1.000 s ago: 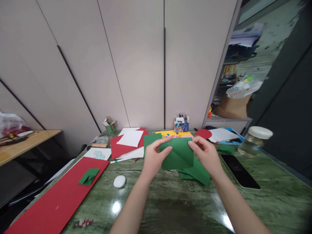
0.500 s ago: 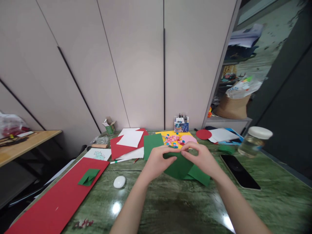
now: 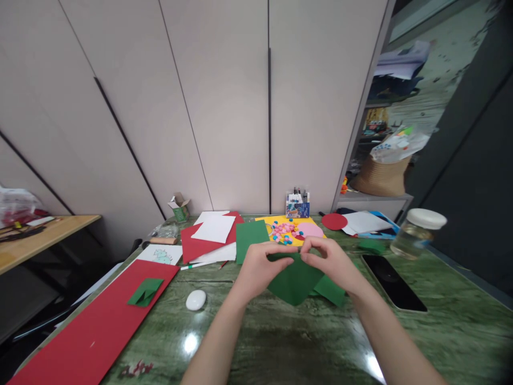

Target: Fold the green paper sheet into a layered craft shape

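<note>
Between my hands hangs a sheet of green paper (image 3: 294,280), its lower corner pointing down toward me. My left hand (image 3: 260,267) pinches its upper edge from the left, thumb and forefinger stretched toward the middle. Close beside it, my right hand (image 3: 326,262) grips the same edge with curled fingers; the two sets of fingertips nearly meet. Behind and to the right, another green paper piece (image 3: 331,291) lies on the table, partly covered. A folded green paper (image 3: 145,292) rests on a long red sheet (image 3: 108,321) at the left.
A white mouse (image 3: 196,300) lies left of my forearm. On the right are a black phone (image 3: 393,283) and a lidded jar (image 3: 419,235). Pink and blue beads (image 3: 284,232) sit on yellow paper behind my hands. Red and white sheets (image 3: 214,229) are stacked further left.
The held green paper has swung so that its lower corner points down and hangs lower, covering more of the piece behind. My right hand has shifted slightly; both hands keep their pinch.
</note>
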### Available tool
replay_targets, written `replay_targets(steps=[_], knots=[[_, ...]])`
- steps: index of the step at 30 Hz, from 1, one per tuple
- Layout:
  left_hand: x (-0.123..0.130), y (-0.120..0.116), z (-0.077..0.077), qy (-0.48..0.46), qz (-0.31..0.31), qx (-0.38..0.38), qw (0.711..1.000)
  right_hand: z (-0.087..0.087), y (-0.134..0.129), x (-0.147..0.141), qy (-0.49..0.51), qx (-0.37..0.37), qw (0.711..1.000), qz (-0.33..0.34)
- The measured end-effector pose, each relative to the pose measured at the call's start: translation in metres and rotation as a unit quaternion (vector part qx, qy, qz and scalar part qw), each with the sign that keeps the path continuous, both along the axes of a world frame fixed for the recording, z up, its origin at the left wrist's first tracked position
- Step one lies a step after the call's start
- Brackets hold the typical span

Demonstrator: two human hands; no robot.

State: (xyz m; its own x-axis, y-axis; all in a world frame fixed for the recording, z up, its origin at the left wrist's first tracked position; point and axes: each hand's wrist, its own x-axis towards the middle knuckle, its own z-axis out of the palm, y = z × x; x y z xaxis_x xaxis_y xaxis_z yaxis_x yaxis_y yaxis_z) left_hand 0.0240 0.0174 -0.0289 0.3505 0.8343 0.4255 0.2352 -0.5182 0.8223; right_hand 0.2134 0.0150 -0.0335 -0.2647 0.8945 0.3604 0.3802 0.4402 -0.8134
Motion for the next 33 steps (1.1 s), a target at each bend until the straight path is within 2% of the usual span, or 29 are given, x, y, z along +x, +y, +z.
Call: replay_targets(steps=[14, 17, 19, 23, 28, 30, 33], knots=[[-0.022, 0.006, 0.008, -0.060, 0.076, -0.038, 0.995, 0.012, -0.005, 0.023, -0.036, -0.002, 0.999, -0.016], [-0.023, 0.007, 0.008, -0.065, 0.070, -0.034, 0.995, 0.014, -0.006, 0.022, -0.004, 0.010, 0.999, -0.036], [-0.021, 0.006, 0.006, -0.066, 0.063, -0.030, 0.995, 0.013, -0.007, 0.017, 0.013, 0.008, 1.000, -0.027], [-0.014, 0.006, 0.004, -0.065, 0.065, -0.027, 0.995, 0.006, -0.006, 0.005, 0.013, 0.008, 0.999, -0.043], [-0.017, 0.010, 0.002, -0.037, 0.018, -0.083, 0.996, 0.001, -0.002, 0.001, 0.037, 0.041, 0.995, -0.086], [-0.019, 0.012, 0.002, -0.021, 0.016, -0.067, 0.997, 0.002, -0.002, 0.002, 0.004, 0.052, 0.995, -0.085], [-0.017, 0.012, 0.001, 0.033, 0.045, -0.011, 0.998, 0.002, -0.003, -0.001, -0.065, 0.059, 0.994, -0.066]])
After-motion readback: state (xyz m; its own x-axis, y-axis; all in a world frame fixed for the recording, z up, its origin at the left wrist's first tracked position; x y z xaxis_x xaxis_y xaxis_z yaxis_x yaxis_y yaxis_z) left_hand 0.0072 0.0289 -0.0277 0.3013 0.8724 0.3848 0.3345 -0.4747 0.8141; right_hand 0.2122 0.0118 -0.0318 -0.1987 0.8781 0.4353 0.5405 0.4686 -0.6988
